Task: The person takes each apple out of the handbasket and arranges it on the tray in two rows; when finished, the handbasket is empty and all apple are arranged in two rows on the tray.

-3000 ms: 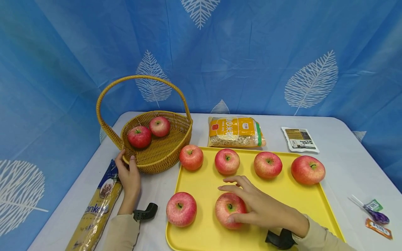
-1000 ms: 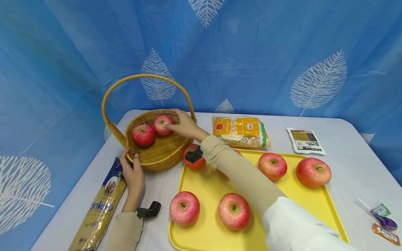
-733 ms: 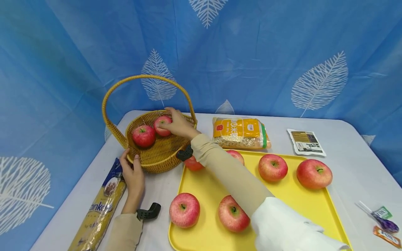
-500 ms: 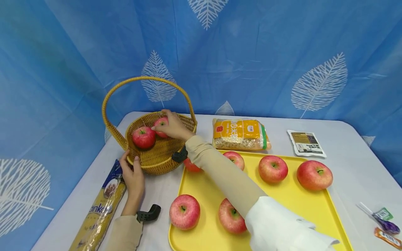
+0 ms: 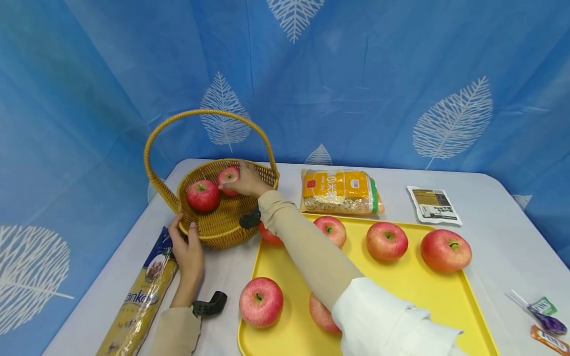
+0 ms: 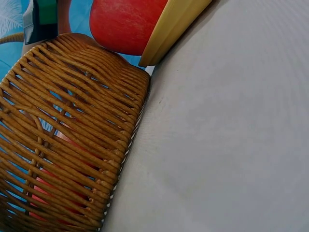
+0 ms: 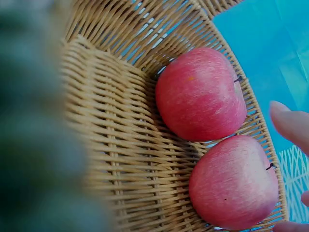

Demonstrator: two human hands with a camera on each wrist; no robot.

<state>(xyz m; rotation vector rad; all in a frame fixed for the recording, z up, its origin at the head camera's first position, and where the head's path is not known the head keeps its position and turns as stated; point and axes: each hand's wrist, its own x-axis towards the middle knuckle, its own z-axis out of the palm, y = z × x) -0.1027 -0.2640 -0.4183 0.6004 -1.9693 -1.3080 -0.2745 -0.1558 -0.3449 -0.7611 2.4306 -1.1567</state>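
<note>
My left hand point(image 5: 189, 254) holds the near left rim of a wicker basket point(image 5: 222, 230), thumb and fingers at its edge. Inside the basket, two red apples lie side by side, a left apple point(image 5: 203, 195) and a right apple point(image 5: 228, 179). Over the right one reaches my right hand point(image 5: 247, 180), its fingers loosely spread. In the right wrist view a fingertip point(image 7: 286, 121) stands apart from both apples point(image 7: 200, 94). Woven basket wall point(image 6: 72, 135) fills much of the left wrist view, where the left hand does not show.
A yellow tray point(image 5: 285, 341) bears several apples point(image 5: 261, 302), some partly hidden by the right sleeve point(image 5: 307, 247). Left lies a long pasta packet point(image 5: 138, 301). Behind the tray are a grain bag point(image 5: 340, 192) and a small pouch point(image 5: 434, 205); sweets point(image 5: 549, 324) lie far right.
The right hand has gone from an apple on the tray to the basket, then shifted slightly left and down over the right apple. The left hand stays at the rim.
</note>
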